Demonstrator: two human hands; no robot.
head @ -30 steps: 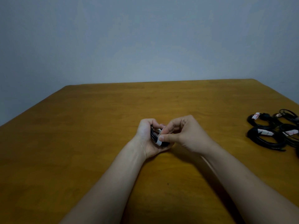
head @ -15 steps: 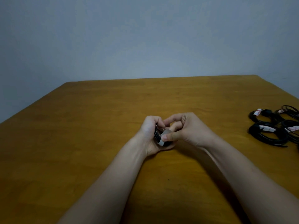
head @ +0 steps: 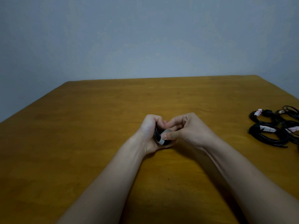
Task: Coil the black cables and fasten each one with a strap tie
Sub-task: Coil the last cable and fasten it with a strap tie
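Note:
A small coiled black cable [head: 157, 135] sits between my two hands at the middle of the wooden table [head: 97, 126], mostly hidden by my fingers. My left hand [head: 149, 131] grips the coil, fingers curled round it. A pale strap tie [head: 162, 139] wraps the coil. My right hand [head: 189, 128] pinches that strap, thumb pressed on its near side and fingers curled over the top.
Several coiled black cables [head: 271, 135] with white-and-red strap ties [head: 257, 112] lie at the table's right edge. A plain grey wall stands behind the table's far edge.
My right thumb has slid lower along the strap and the fingers of both hands have closed tighter over the coil. The view has shifted slightly.

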